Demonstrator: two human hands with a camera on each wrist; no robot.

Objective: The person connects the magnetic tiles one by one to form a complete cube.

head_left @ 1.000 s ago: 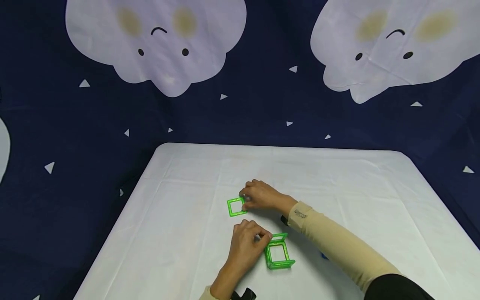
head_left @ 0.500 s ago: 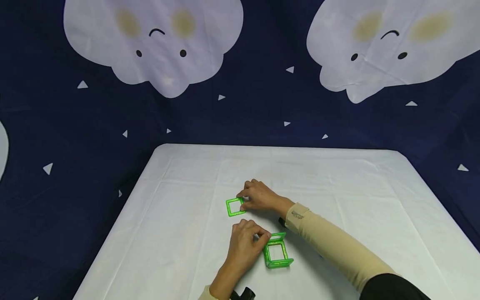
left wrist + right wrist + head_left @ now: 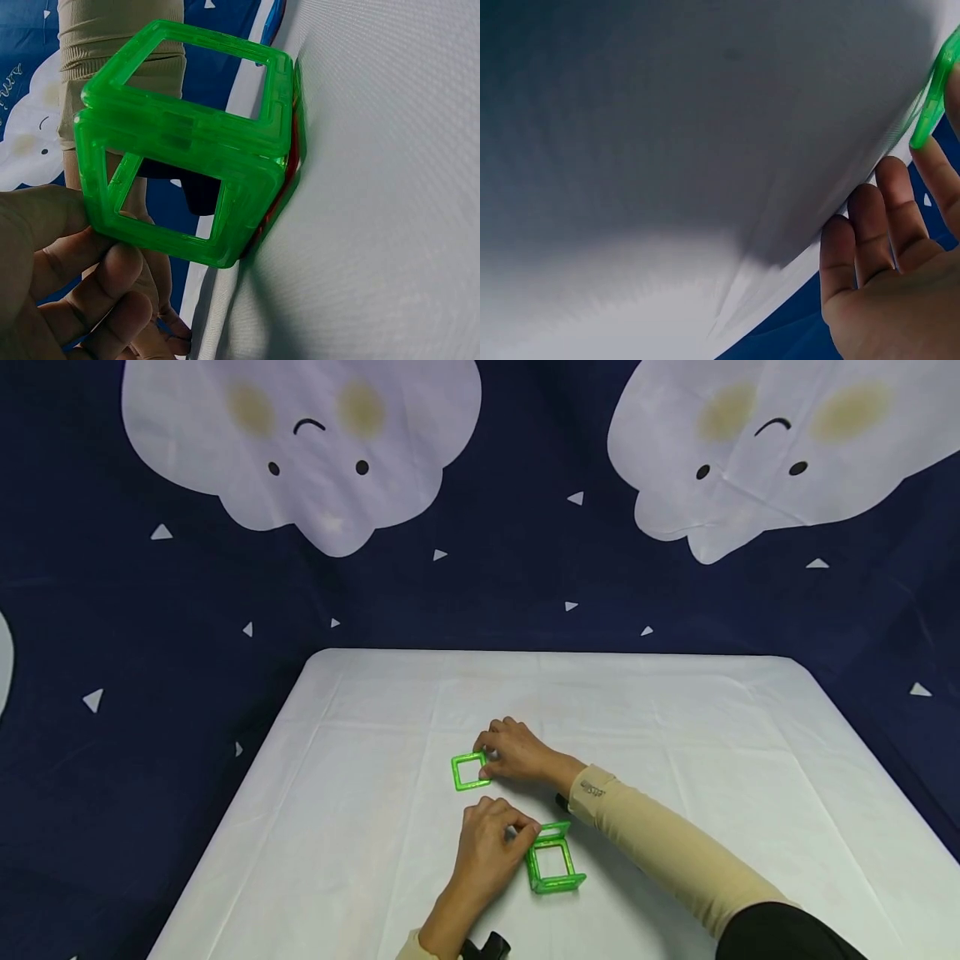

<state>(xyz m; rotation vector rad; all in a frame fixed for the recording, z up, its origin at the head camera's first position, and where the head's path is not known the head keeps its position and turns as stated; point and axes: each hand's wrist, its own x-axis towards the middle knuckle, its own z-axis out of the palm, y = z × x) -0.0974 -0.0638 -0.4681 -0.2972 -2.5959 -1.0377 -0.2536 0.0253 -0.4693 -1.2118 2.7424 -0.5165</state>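
Note:
My left hand [image 3: 486,850] pinches the near-left upper edge of a partly built box of green square magnetic tiles [image 3: 557,885] with thumb and forefinger. In the left wrist view, the open-framed tiles [image 3: 180,129] stand joined at their edges, with a red strip showing along the base. Farther up the table, my right hand [image 3: 517,753] holds the right side of a single green square magnetic tile [image 3: 455,774] between thumb and forefinger. Only an edge of that tile [image 3: 934,101] appears in the right wrist view, its remaining fingers lying near the cloth.
A white cloth covers the table [image 3: 360,827], whose far edge meets a dark blue curtain [image 3: 525,610] printed with clouds. My right sleeve [image 3: 667,843] crosses the table's right half. A small blue piece [image 3: 274,24] shows at the top of the left wrist view.
Both hands keep their grips and barely move. The whole head view drifts slightly. The blue piece beside the right sleeve has gone out of sight behind it.

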